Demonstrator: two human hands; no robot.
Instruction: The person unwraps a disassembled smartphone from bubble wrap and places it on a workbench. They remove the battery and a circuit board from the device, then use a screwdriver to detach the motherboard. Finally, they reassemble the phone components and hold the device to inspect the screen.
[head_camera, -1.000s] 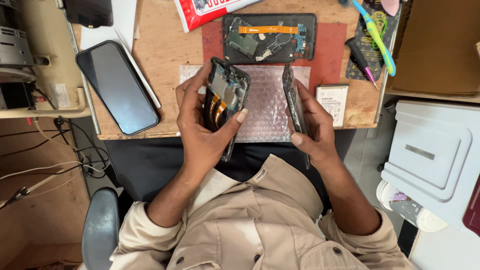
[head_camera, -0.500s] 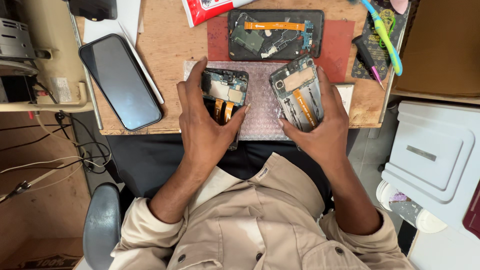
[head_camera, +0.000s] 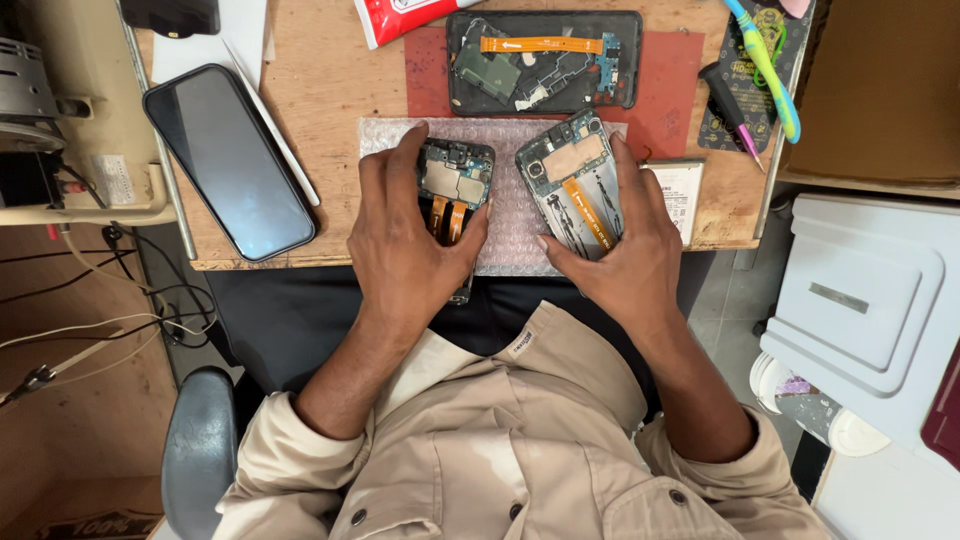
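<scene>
Wooden bench (head_camera: 320, 90) fills the top of the view, edge facing the person in a beige jacket (head_camera: 520, 450). White box-shaped unit (head_camera: 860, 300) sits off the right side, well apart from the hands.

On the bench, left: black phone (head_camera: 228, 160) lying screen up, tilted, with a white stylus-like stick (head_camera: 270, 120) just beside it. Top centre: red mat (head_camera: 690, 90) with a third opened phone (head_camera: 545, 60) on it, back off, orange flex cable across the top. Sheet of bubble wrap (head_camera: 510, 215) lies below the mat, at the bench edge, under both hands.

Left hand (head_camera: 405, 245) is clamped on an opened phone body (head_camera: 452, 190): thumb on its right edge, fingers curled over the left edge and top. Circuit board and two orange flex strips face up. Lower end overhangs the bench edge, mostly hidden by the palm.

Right hand (head_camera: 625, 255) is clamped on a second opened frame (head_camera: 575, 185), tilted, top leaning left: thumb against its left edge, fingers along the right edge. Copper-coloured patch and one orange flex visible inside. Both pieces are over the bubble wrap, near each other but not touching.

White battery (head_camera: 685, 185) lies just right of the right hand's fingers. Far right: black tool with pink tip (head_camera: 730, 105), and a blue-and-green toothbrush-like tool (head_camera: 765, 65).
</scene>
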